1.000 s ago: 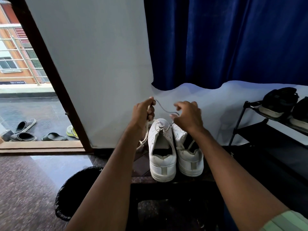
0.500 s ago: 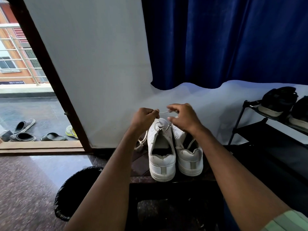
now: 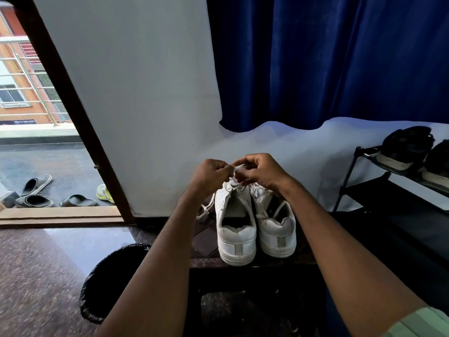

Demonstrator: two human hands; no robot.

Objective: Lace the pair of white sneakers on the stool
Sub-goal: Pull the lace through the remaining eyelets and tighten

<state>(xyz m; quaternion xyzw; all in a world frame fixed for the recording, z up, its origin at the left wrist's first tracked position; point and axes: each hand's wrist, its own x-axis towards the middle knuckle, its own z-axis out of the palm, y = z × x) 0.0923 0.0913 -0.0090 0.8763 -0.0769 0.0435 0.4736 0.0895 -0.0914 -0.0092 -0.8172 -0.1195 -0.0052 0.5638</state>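
Note:
Two white sneakers stand side by side, heels toward me, on a dark stool. Above the toe end of the left sneaker, my left hand and my right hand meet, each with curled fingers pinching the white lace between them. A loose loop of that lace hangs off the left side of the shoe. The right sneaker has a lace lying slack across its opening. The eyelets near the toes are hidden behind my hands.
A black-lined waste bin stands on the floor left of the stool. A black shoe rack with dark shoes is at the right. The open doorway at left shows several sandals outside. White wall and blue curtain lie behind.
My hands were apart with the lace stretched between them and raised; they have since come down and together over the left sneaker's toe end, closing the gap.

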